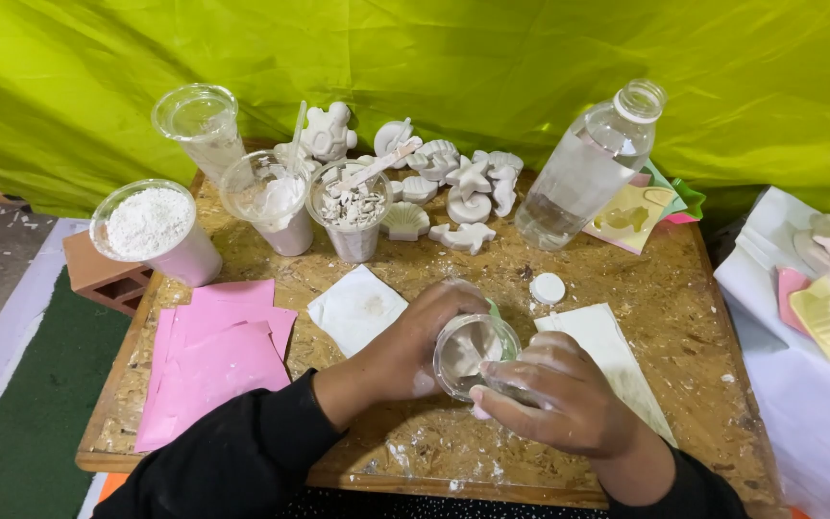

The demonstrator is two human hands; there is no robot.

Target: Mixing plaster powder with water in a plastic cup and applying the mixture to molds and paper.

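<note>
My left hand (413, 338) and my right hand (557, 396) both wrap around a small clear plastic cup (473, 352) held over the chipboard table (665, 308). The cup tilts toward me and looks nearly empty inside. Dried white powder coats my fingers. A white paper sheet (357, 308) lies just left of my left hand. Another pale sheet (617, 356) lies under and beyond my right hand. A white bottle cap (548, 287) rests just behind the cup.
At the back stand a cup of white powder (151, 231), an empty clear cup (202, 125), a cup with a stirrer (271, 197), a cup of plaster bits (350, 211), white plaster figures (463, 187) and an open clear bottle (593, 163). Pink sheets (213, 360) lie left. A brick (98, 274) sits beside the table.
</note>
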